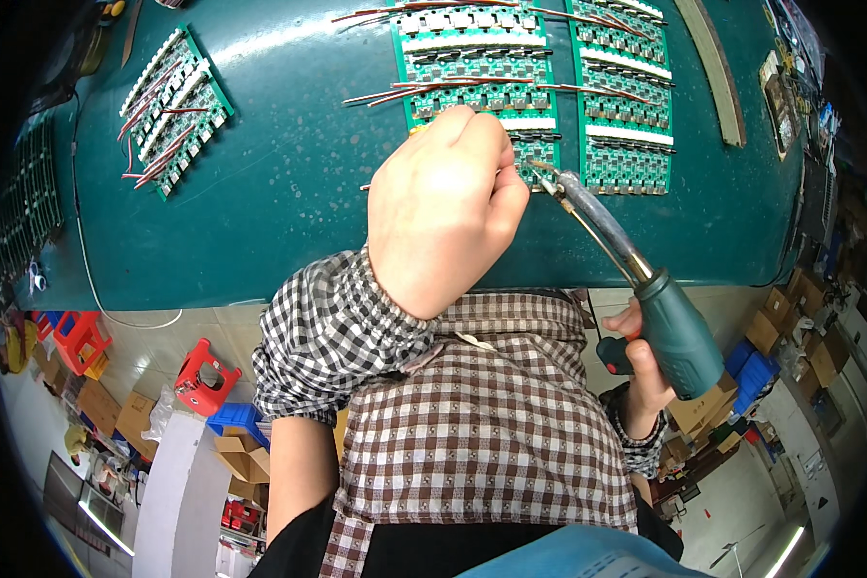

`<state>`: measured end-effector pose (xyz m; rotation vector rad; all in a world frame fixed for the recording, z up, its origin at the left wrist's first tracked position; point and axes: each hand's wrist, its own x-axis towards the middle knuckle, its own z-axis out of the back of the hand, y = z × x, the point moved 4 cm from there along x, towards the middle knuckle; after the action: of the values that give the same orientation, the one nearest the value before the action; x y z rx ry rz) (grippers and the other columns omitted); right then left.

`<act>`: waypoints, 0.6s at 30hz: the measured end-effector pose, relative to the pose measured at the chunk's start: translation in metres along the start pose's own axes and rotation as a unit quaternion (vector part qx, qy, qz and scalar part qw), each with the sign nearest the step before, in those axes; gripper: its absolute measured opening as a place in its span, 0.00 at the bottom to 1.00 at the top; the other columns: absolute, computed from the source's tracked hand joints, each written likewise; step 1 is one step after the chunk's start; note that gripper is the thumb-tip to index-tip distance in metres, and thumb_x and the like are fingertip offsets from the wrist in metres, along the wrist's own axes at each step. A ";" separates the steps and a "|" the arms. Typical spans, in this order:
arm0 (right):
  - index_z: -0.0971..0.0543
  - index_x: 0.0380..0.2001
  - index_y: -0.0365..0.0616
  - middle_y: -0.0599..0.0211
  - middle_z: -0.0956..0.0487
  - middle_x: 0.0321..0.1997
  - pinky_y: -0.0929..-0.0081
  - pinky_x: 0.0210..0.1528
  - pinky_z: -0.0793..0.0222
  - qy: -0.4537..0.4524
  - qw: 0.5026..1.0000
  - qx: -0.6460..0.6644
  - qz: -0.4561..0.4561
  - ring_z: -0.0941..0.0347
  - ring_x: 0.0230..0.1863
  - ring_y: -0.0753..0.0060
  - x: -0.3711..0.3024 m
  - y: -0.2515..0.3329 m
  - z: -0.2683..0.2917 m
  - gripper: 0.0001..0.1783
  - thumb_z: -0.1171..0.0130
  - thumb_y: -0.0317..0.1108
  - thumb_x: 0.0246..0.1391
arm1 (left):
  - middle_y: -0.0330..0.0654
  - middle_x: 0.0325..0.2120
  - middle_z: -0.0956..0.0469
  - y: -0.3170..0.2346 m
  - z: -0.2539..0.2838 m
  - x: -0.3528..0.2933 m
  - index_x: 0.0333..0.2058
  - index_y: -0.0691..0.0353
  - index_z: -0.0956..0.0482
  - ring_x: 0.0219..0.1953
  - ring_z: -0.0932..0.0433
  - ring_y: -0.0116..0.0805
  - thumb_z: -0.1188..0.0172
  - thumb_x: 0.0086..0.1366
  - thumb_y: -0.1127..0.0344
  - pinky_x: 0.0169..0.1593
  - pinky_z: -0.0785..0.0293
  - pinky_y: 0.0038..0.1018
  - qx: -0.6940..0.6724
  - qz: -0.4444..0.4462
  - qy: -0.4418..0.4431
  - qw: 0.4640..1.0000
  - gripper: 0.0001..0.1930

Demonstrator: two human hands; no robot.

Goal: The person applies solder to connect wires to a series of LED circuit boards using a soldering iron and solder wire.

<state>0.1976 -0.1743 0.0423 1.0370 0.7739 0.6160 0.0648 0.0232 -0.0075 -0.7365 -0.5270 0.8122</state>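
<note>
Green soldering iron (679, 332) slanting up-left, tip (542, 166) near circuit board (535, 151), right hand (649, 378) gripping it, left hand (443, 207) fisted, contents hidden

Desk (279, 164): dark green, pale speckling. On the desk, circuit boards (626, 173): bright green; their strips (477, 43): white. Wires (414, 89) across the boards: red, brown, white. At the desk's near edge, soldering gun (669, 308): dark-green handle, grey metal barrel; apron (491, 433): brown-and-white check; sleeve (328, 328): black-and-white check. Below the desk, stool (207, 385): red.
</note>
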 end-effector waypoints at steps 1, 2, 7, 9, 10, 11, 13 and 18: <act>0.25 0.36 0.27 0.55 0.26 0.29 0.65 0.37 0.26 0.000 1.000 0.000 0.000 0.27 0.31 0.63 -0.001 -0.001 0.001 0.25 0.38 0.44 0.50 | 0.38 0.21 0.29 0.000 0.000 0.000 0.24 0.61 0.28 0.22 0.28 0.33 0.39 0.46 0.76 0.27 0.30 0.28 0.002 -0.001 0.001 1.000 0.07; 0.26 0.38 0.26 0.56 0.26 0.28 0.64 0.37 0.26 0.000 1.000 0.012 -0.002 0.28 0.31 0.63 -0.002 -0.004 0.002 0.27 0.38 0.44 0.49 | 0.38 0.21 0.29 0.000 0.000 0.001 0.24 0.61 0.28 0.22 0.28 0.33 0.39 0.46 0.76 0.27 0.30 0.28 0.001 -0.001 0.001 1.000 0.07; 0.30 0.46 0.23 0.59 0.28 0.26 0.62 0.39 0.25 0.013 0.999 0.025 -0.017 0.29 0.31 0.64 -0.005 -0.009 0.002 0.32 0.37 0.43 0.49 | 0.38 0.22 0.28 0.001 0.000 -0.002 0.24 0.61 0.28 0.23 0.27 0.33 0.38 0.46 0.76 0.29 0.29 0.27 0.011 -0.001 -0.004 1.000 0.07; 0.30 0.47 0.22 0.60 0.29 0.26 0.62 0.39 0.25 0.003 0.999 0.037 -0.027 0.29 0.31 0.64 -0.006 -0.009 0.001 0.32 0.37 0.43 0.49 | 0.38 0.22 0.28 0.001 -0.001 -0.003 0.24 0.61 0.28 0.23 0.27 0.32 0.38 0.46 0.76 0.28 0.29 0.27 0.008 -0.002 -0.008 1.000 0.07; 0.30 0.47 0.22 0.60 0.29 0.26 0.62 0.39 0.25 0.004 0.999 0.037 -0.027 0.29 0.31 0.64 -0.006 -0.010 0.002 0.32 0.37 0.43 0.49 | 0.37 0.22 0.28 0.001 -0.001 -0.003 0.24 0.61 0.28 0.23 0.27 0.32 0.38 0.46 0.76 0.28 0.29 0.27 0.004 -0.002 -0.012 1.000 0.07; 0.31 0.47 0.22 0.60 0.29 0.26 0.62 0.39 0.25 0.009 0.999 0.034 -0.027 0.29 0.31 0.64 -0.006 -0.010 0.002 0.33 0.37 0.43 0.49 | 0.37 0.22 0.28 0.002 -0.001 -0.003 0.24 0.61 0.28 0.23 0.27 0.32 0.38 0.46 0.76 0.28 0.29 0.27 0.005 -0.002 -0.013 1.000 0.07; 0.31 0.48 0.22 0.60 0.29 0.26 0.62 0.39 0.25 0.013 0.999 0.030 -0.027 0.29 0.31 0.64 -0.006 -0.011 0.003 0.33 0.37 0.43 0.49 | 0.37 0.22 0.28 0.003 -0.003 -0.003 0.24 0.61 0.29 0.23 0.27 0.32 0.38 0.46 0.76 0.28 0.30 0.27 0.005 -0.008 -0.020 1.000 0.08; 0.31 0.48 0.22 0.61 0.29 0.26 0.62 0.40 0.25 0.013 0.999 0.026 -0.028 0.29 0.31 0.64 -0.007 -0.011 0.003 0.33 0.38 0.42 0.50 | 0.37 0.22 0.28 0.001 -0.003 -0.004 0.23 0.60 0.29 0.22 0.28 0.32 0.39 0.46 0.76 0.27 0.30 0.27 0.015 -0.005 -0.027 1.000 0.08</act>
<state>0.1964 -0.1852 0.0352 1.0528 0.8427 0.5650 0.0635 0.0193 -0.0108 -0.6855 -0.5662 0.8301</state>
